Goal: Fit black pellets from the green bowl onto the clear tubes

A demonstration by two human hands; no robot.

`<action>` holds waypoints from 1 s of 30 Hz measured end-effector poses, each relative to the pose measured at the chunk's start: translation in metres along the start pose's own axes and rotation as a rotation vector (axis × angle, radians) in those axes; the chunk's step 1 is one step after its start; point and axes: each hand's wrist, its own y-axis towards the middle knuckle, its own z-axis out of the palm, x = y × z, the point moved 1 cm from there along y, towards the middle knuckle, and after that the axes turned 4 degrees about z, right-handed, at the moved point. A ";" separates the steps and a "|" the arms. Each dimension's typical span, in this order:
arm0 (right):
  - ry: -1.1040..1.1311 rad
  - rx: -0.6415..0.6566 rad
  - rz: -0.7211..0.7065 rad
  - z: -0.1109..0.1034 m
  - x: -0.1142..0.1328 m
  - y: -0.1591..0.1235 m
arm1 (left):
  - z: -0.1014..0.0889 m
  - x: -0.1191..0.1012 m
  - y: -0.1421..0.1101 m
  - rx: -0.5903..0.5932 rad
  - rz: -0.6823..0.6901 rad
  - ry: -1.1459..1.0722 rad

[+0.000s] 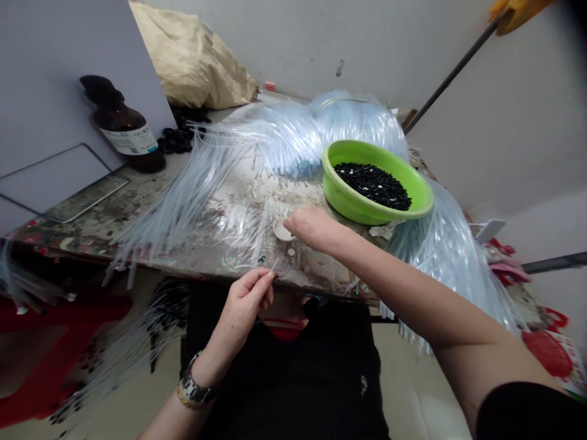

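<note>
My left hand point(247, 302) is below the table's front edge, its thumb and fingers pinched on the end of a thin clear plastic tube point(274, 266). My right hand point(308, 226) reaches over the table with its fingers curled down over a small white dish point(280, 231); what they hold is hidden. Behind it stands a green bowl point(348, 198) full of small black pieces point(372, 183). Bundles of clear tubes point(229, 165) lie fanned across the table.
A brown glass bottle point(126, 131) stands at the back left beside a metal tray point(87, 195). A tan sack point(197, 61) leans in the far corner. More tubes point(449, 250) hang off the right edge. A red stool point(55, 330) is at the lower left.
</note>
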 end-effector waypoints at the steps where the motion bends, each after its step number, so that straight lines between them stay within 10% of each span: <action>1: 0.012 -0.005 -0.007 0.000 0.000 0.000 | 0.000 0.000 0.000 -0.004 0.001 -0.001; 10: 0.228 -0.185 0.006 0.011 -0.021 -0.003 | -0.003 0.004 0.003 -0.029 -0.008 -0.046; 30: 0.090 -0.114 -0.019 0.010 -0.006 -0.005 | 0.001 0.006 0.003 -0.022 -0.021 -0.025</action>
